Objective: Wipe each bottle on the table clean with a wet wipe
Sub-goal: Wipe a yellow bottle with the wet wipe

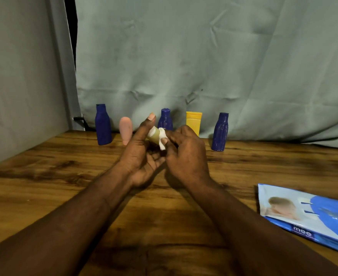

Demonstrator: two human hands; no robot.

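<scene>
My left hand (142,154) grips a small pale olive bottle (153,136), held tilted above the table's middle. My right hand (186,156) presses a crumpled white wet wipe (162,141) against the bottle's right end. Much of the bottle is hidden by my fingers. Along the back stand a dark blue bottle (103,125), a pink bottle (126,128), a second blue bottle (165,119) partly behind my hands, a yellow bottle (193,122) and a third blue bottle (220,132).
A blue and white pack of wet wipes (307,214) lies flat at the right edge of the wooden table (64,186). A grey cloth backdrop (204,56) hangs behind the bottles, and a grey wall (20,76) closes the left side.
</scene>
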